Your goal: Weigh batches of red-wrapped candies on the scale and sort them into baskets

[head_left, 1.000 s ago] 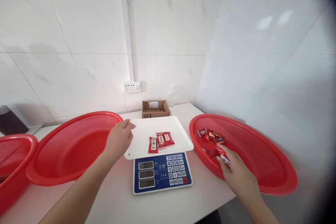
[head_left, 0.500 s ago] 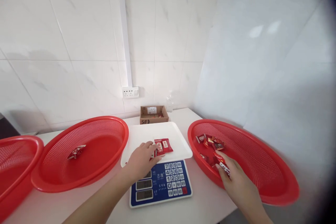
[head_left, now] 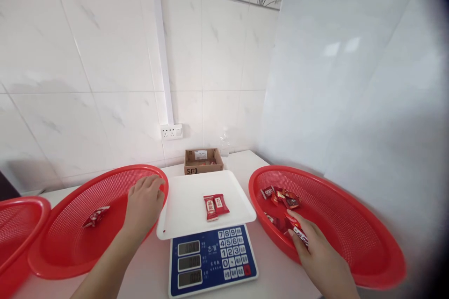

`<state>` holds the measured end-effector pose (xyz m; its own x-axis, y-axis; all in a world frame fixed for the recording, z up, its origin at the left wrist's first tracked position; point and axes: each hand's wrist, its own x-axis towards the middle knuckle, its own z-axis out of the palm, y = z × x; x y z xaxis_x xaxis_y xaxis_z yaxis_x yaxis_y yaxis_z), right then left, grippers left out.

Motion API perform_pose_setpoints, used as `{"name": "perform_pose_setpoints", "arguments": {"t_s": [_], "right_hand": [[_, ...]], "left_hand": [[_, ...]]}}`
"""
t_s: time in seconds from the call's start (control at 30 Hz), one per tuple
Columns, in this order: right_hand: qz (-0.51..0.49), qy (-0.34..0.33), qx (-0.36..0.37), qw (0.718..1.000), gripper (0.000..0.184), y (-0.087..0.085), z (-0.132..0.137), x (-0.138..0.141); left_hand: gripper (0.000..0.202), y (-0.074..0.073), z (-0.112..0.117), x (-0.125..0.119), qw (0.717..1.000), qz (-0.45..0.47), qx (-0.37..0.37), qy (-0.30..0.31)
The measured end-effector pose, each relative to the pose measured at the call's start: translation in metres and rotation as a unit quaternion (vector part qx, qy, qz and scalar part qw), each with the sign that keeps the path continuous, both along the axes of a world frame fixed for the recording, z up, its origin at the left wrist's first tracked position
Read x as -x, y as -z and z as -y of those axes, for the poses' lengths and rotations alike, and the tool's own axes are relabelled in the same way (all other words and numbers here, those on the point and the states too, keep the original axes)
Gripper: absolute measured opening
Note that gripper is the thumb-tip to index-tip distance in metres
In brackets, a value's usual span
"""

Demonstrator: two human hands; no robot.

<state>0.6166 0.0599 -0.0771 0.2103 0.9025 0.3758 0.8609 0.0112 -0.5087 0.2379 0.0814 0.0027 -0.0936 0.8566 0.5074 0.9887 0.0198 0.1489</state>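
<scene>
My right hand [head_left: 321, 254] pinches a red-and-white wrapped snack bar [head_left: 297, 230] over the right red basket [head_left: 351, 224]. Several other wrapped sweets [head_left: 289, 198] lie in that basket, just beyond the fingers. My left hand [head_left: 145, 201] is above the right side of the left red basket [head_left: 87, 254], its fingers curled; whatever is in them is hidden. Two red wrapped sweets [head_left: 215, 206] lie side by side on the white tray [head_left: 185, 224] of the digital scale [head_left: 212, 266], between my hands.
Another wrapped sweet [head_left: 96, 216] lies in the left basket. At the far left a further red basket [head_left: 38, 205] is partly in view. Behind the scale stand a small cardboard box [head_left: 203, 169] and a clear plastic bottle [head_left: 225, 144], near the tiled wall [head_left: 122, 56].
My left hand has moved left from the sweets on the scale tray to over the left basket. My right hand stays over the right basket with the snack bar. The view has tilted up slightly.
</scene>
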Motion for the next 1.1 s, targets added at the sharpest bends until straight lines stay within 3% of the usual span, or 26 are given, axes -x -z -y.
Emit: {"name": "perform_pose_setpoints", "arguments": {"t_s": [0.07, 0.17, 0.3, 0.4, 0.5, 0.63, 0.8, 0.97, 1.1], "right_hand": [[-0.003, 0.001, -0.002, 1.0, 0.041, 0.001, 0.0, 0.0], [-0.004, 0.001, 0.006, 1.0, 0.044, 0.002, 0.0, 0.0], [-0.002, 0.004, 0.019, 1.0, 0.044, 0.002, 0.0, 0.0], [0.003, 0.005, 0.018, 1.0, 0.043, 0.003, 0.0, 0.0], [0.01, 0.003, 0.012, 1.0, 0.043, 0.005, -0.001, -0.002], [0.018, 0.003, 0.003, 1.0, 0.044, 0.008, -0.002, -0.003], [0.014, 0.001, 0.008, 1.0, 0.043, 0.011, -0.003, -0.006], [0.01, -0.022, 0.003, 1.0, 0.043, 0.015, -0.005, -0.011], [0.01, -0.018, 0.004, 1.0, 0.041, 0.016, -0.005, -0.011]], "left_hand": [[0.036, 0.002, -0.002, -0.001, 1.0, -0.013, 0.018, 0.014], [0.05, 0.017, -0.01, -0.021, 0.984, -0.029, 0.105, 0.138], [0.085, 0.028, -0.022, -0.061, 0.912, -0.073, 0.235, 0.329], [0.087, 0.022, -0.03, -0.08, 0.861, -0.116, 0.302, 0.392], [0.079, 0.013, -0.039, -0.085, 0.849, -0.116, 0.33, 0.396], [0.069, 0.008, -0.047, -0.083, 0.877, -0.083, 0.326, 0.342], [0.073, 0.012, -0.053, -0.079, 0.903, -0.083, 0.333, 0.258], [0.05, 0.02, -0.051, -0.079, 0.913, -0.09, 0.317, 0.24], [0.047, 0.017, -0.042, -0.077, 0.921, -0.092, 0.299, 0.23]]}}
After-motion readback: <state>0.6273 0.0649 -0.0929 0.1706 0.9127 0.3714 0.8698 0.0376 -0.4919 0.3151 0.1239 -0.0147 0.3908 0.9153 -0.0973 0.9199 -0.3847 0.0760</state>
